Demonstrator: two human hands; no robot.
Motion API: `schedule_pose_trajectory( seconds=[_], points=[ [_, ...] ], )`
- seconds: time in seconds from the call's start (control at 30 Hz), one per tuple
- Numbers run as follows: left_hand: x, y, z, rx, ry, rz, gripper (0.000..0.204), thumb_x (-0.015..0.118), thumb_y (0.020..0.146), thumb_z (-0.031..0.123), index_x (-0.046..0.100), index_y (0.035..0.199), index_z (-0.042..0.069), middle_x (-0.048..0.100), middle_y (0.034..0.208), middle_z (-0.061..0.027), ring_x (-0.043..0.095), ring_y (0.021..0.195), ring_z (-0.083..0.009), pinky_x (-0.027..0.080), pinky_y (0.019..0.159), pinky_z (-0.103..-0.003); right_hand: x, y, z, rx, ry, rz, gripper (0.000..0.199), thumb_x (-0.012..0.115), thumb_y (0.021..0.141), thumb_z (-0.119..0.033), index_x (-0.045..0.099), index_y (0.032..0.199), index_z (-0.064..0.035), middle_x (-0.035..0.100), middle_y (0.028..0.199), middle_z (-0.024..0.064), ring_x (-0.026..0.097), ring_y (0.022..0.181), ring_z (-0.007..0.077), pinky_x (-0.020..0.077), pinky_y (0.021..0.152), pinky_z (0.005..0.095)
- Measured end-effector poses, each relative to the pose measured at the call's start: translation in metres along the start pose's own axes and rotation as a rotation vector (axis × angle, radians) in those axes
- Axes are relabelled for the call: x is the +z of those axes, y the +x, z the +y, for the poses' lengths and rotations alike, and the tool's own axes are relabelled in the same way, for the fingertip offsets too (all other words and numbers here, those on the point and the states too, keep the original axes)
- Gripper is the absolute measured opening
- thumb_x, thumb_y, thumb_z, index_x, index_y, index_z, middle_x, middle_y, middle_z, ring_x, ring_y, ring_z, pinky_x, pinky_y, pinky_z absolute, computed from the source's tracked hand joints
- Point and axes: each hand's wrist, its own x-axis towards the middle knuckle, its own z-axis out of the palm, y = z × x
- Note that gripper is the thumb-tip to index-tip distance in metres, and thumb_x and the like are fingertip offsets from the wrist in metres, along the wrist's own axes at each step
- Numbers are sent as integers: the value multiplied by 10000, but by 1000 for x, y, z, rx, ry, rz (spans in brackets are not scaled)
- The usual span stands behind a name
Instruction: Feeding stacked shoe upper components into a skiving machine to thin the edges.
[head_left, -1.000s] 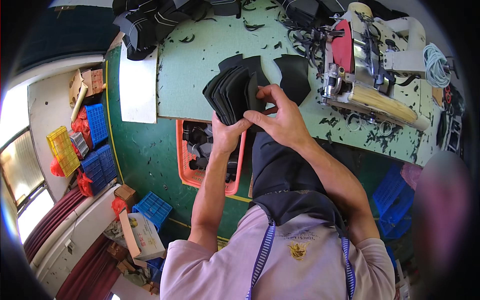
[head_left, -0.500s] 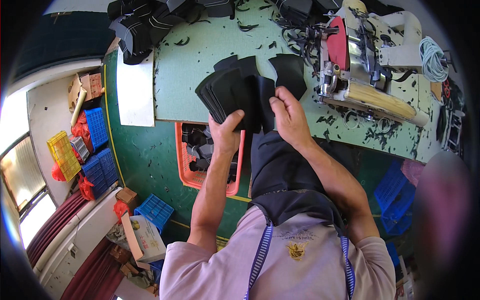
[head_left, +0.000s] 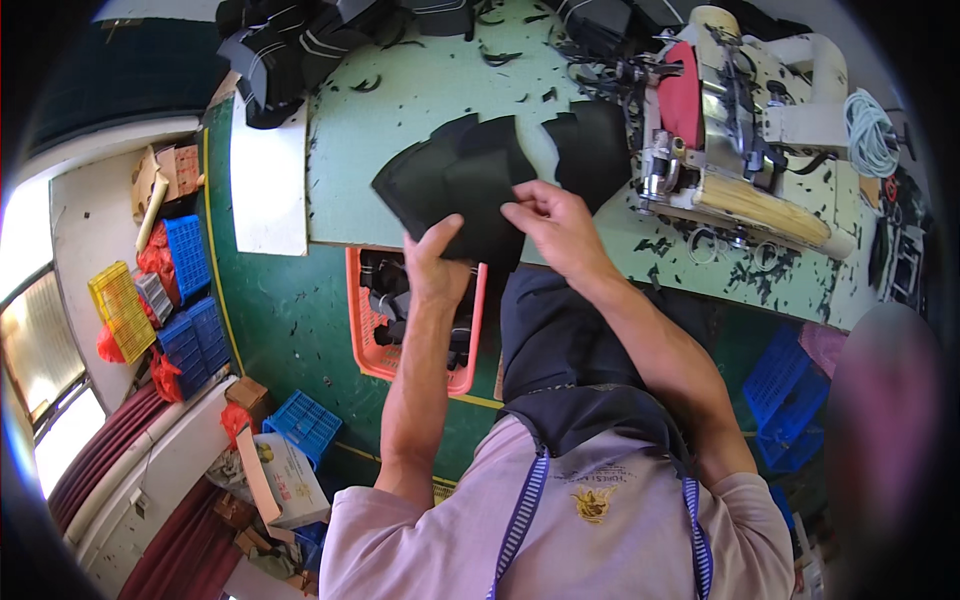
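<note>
A fanned stack of black fabric pieces [head_left: 460, 190] is held at the near edge of the pale green surface [head_left: 420, 110], partly over the orange crate [head_left: 372, 340] that stands below on the floor. The left hand [head_left: 437, 268] is closed on the lower edge of the stack, thumb on top. The right hand [head_left: 560, 228] is pinched, narrow, on the upper right corner of the top piece. One more black piece [head_left: 595, 150] lies apart on the surface, close beside the sewing machine [head_left: 730, 120].

The step in hand is judged to be the peeling of a single piece from the stack. It is best done with the stack kept firmly clamped by the left hand, so the fan is not disturbed. Only one layer should be caught by the right fingertips, which is hard to check since the layers are alike in colour. The corner should be lifted away cleanly, clear of the thread scraps [head_left: 500, 55] strewn about.
</note>
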Motion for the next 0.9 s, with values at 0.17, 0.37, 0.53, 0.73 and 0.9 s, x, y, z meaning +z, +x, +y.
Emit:
schedule_pose_trajectory(
  seconds=[0.17,0.37,0.53,0.73,0.9],
  points=[
    [-23,-17,27,136,230,-6,405,621,824,12,542,1216,-54,651,1083,-164,685,950,-294,586,834,-431,17,15,-16,-56,-144,121,312,737,862,-208,637,1068,4,692,885,135,661,804,273,507,746,367],
    [-28,-20,6,117,520,73,384,804,771,85,628,1099,-8,675,974,-44,654,837,-145,543,757,-294,27,5,-31,-188,-23,-27,587,846,751,-396,558,1073,1,627,1010,154,598,964,306,485,844,394],
    [-34,-26,0,68,764,-65,585,866,774,193,543,1227,12,639,1089,-47,610,962,-133,517,839,-299,21,-5,-38,-238,-159,-113,467,831,791,-293,593,1080,-13,645,1060,77,620,953,160,516,779,290],
    [-20,-24,-3,-16,196,-174,514,723,897,177,482,1309,-15,615,1166,-92,615,1052,-175,505,919,-330,11,-9,-40,-126,110,-118,383,784,812,-246,624,1036,21,668,1010,129,661,950,214,556,755,327],
    [-15,-20,-8,-61,118,-91,448,639,897,87,484,1302,-27,616,1169,-120,639,1038,-218,532,917,-381,17,-16,-39,-145,147,-3,338,735,848,-210,617,1052,33,657,1022,147,667,956,211,574,725,312]
  ],
)
